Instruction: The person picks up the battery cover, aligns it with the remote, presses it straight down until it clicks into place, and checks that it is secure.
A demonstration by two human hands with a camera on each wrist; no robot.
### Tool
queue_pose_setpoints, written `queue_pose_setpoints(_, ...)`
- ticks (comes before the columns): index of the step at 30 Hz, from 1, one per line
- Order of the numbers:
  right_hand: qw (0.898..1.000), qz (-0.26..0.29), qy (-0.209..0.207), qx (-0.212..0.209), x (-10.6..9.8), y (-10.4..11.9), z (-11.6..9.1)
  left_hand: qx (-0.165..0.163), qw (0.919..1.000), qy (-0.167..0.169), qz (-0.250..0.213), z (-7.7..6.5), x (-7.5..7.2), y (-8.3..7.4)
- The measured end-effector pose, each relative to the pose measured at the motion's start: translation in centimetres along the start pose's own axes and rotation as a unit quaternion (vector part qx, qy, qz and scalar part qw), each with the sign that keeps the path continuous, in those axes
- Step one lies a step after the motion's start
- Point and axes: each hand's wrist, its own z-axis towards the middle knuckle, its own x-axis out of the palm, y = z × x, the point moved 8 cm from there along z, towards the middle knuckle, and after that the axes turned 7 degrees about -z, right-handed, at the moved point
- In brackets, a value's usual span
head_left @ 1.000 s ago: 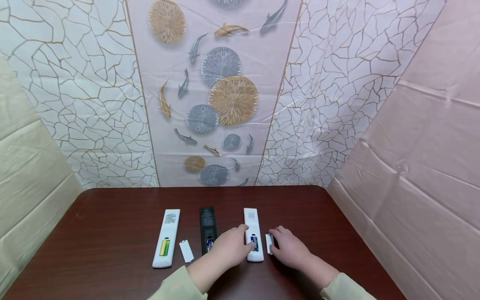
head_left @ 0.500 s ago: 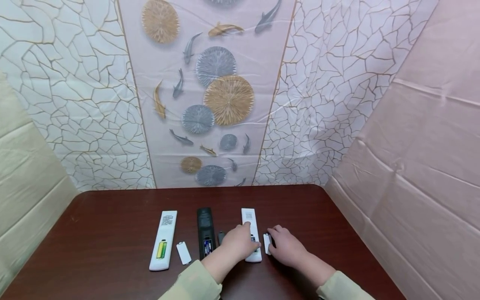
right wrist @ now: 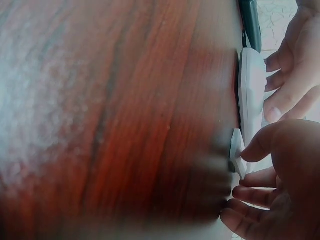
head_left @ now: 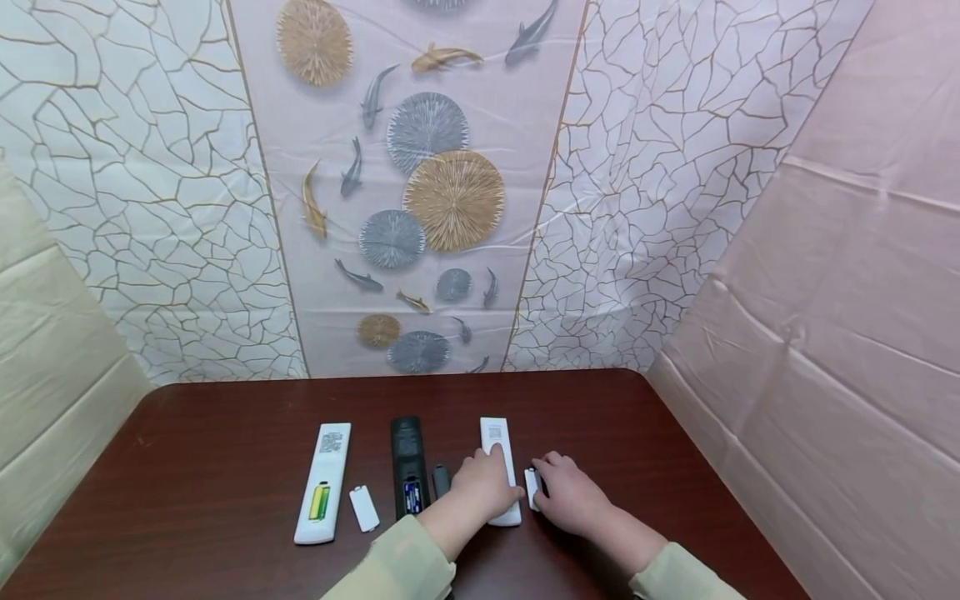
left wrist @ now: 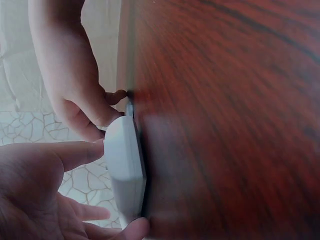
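Observation:
A white remote control (head_left: 495, 431) lies back side up on the table. My left hand (head_left: 483, 485) holds it, the thumb (left wrist: 82, 152) across its back and a fingertip (left wrist: 136, 228) at its other side. The hand hides its battery compartment in the head view. Just right of it, a small white battery cover (head_left: 532, 489) is pinched by my right hand (head_left: 573, 496). In the right wrist view the thumb (right wrist: 260, 145) touches one face of the cover (right wrist: 237, 152), which stands slightly tilted near the remote.
Left of my hands lie a black remote (head_left: 408, 454) with batteries showing and its dark cover (head_left: 441, 479). Farther left are another white remote (head_left: 324, 475), with green-yellow batteries, and a white cover (head_left: 364, 508). A patterned cloth (head_left: 420, 250) hangs behind the table.
My left hand has shifted right, its thumb moving across the white remote and covering the blue batteries. The dark cover has come into sight. My right hand stays at the white cover.

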Motion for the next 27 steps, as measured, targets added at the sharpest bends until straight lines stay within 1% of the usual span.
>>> queue_pose_setpoints(5,1.000,-0.003,0.002,-0.003,0.2,-0.1,0.1,-0.019,0.9996,-0.014,0.016,0.3,0.0,0.0)
queue_pose_setpoints(7,1.000,-0.003,0.004,-0.003,0.3,-0.1,0.1,-0.026,0.9993,-0.021,0.016,0.6,0.1,0.2)
queue_pose_setpoints(13,1.000,-0.003,0.010,-0.009,0.4,-0.1,0.1,-0.050,0.9982,-0.030,-0.014,1.3,0.6,0.8)
queue_pose_setpoints(16,1.000,-0.006,0.001,-0.017,0.3,-0.1,0.0,-0.051,0.9979,-0.033,-0.020,1.6,0.8,0.9)
queue_pose_setpoints(22,0.999,-0.009,-0.024,-0.031,0.1,0.0,-0.1,-0.047,0.9981,-0.035,-0.018,1.8,0.7,0.6)
queue_pose_setpoints(27,0.999,-0.008,-0.020,-0.038,0.2,0.0,-0.1,-0.048,0.9977,-0.029,-0.038,1.9,0.8,0.7)
